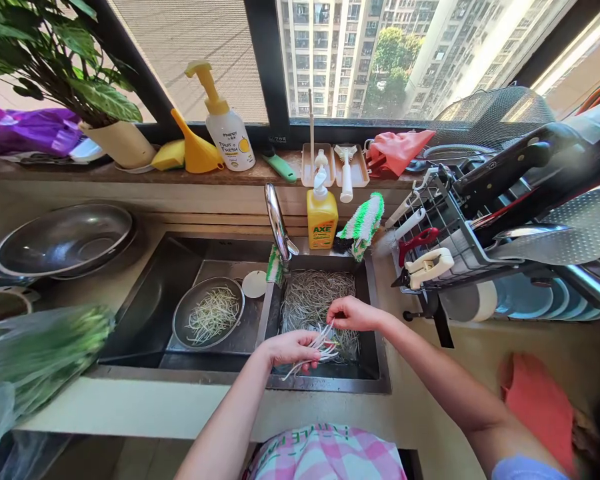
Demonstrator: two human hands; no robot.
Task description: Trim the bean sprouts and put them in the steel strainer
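Note:
Over the right basin [375, 347], my left hand [293, 348] is closed around a small bunch of white bean sprouts [325, 347], whose ends stick out past the fingers. My right hand [353, 313] pinches the upper tips of that bunch between thumb and fingertips. Below both hands, a mass of thin pale sprouts [313, 290] spreads across the right basin, apparently in water. In the left basin [145, 313] a round metal dish [180, 327] carries a pile of bean sprouts [215, 313]. A small white round lid or dish [255, 284] lies beside it.
A faucet [276, 223] rises behind the basin divider, near a yellow AXE bottle [322, 217]. At right stands a wire rack [445, 227] with knives and utensils. Pans [65, 240] and a plastic bag of greens [55, 353] are at left. Bottles and tools line the sill.

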